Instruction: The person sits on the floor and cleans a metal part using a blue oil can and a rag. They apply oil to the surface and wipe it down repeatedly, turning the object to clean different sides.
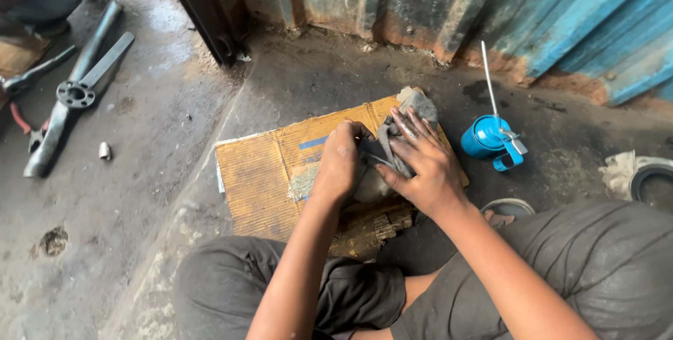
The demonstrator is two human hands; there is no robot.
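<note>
At the far left, long steel tools (66,94) with a round ringed head are being left lying flat on the stained concrete floor (140,193), with a small metal sleeve (104,151) standing apart beside them, probably put aside within reach. Towards the middle, a sheet of corrugated cardboard (266,179), yellow-brown and oil-marked, is being used as a mat over the floor, seemingly to keep the work off the grit. Over it, the left hand (340,165) is being curled shut around a dull, rounded metal part (369,187), which is being steadied just above the cardboard. The right hand (420,165) is being pressed, fingers spread, onto a grey, crumpled rag (410,119) that is being wrapped against the part, as if for wiping. Further right, a blue oil can (485,137) with a thin straight spout is being kept upright near the hands, before a rusted, blue-painted corrugated wall (561,24).
</note>
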